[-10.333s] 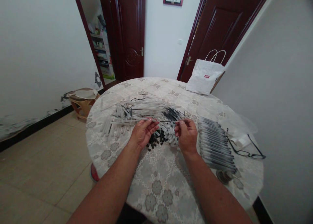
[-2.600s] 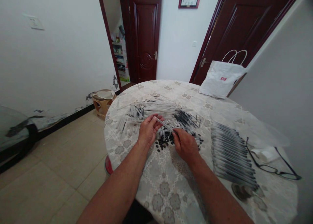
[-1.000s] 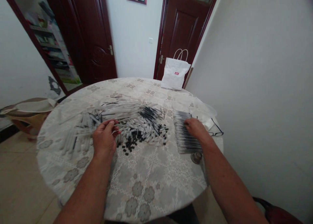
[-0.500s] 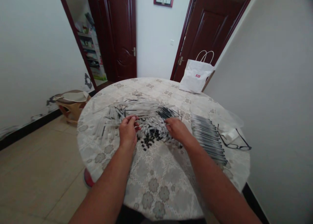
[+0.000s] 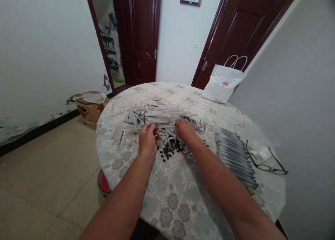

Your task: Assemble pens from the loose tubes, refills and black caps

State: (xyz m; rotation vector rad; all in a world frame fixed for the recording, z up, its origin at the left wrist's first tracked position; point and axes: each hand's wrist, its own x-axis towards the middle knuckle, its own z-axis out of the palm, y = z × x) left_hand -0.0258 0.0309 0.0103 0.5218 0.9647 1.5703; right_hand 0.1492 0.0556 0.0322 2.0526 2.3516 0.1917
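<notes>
My left hand (image 5: 148, 139) is closed in a pinch, thumb against forefinger, at the near left side of a heap of whitish pen barrels (image 5: 161, 113). What it pinches is too small to make out. My right hand (image 5: 186, 130) reaches down into the heap's right part with its fingers curled together, and its fingertips are partly hidden. Close to it lie thin black pen refills (image 5: 196, 123). Small black plugs (image 5: 170, 149) are scattered on the cloth between my hands. Farther right, a row of grey-tipped pens (image 5: 235, 156) lies side by side.
The round table has a flowered cloth (image 5: 170, 193). Black-framed glasses (image 5: 265, 167) and a white wad (image 5: 262, 154) lie at the right, beside clear plastic (image 5: 264, 135). A white paper bag (image 5: 222, 83) stands at the back right. Stools (image 5: 90, 109) are at the left.
My right hand has moved inward and a little farther into the heap, over the refills' near side. My left hand keeps its pinch. The whole view has shifted as my head turned left.
</notes>
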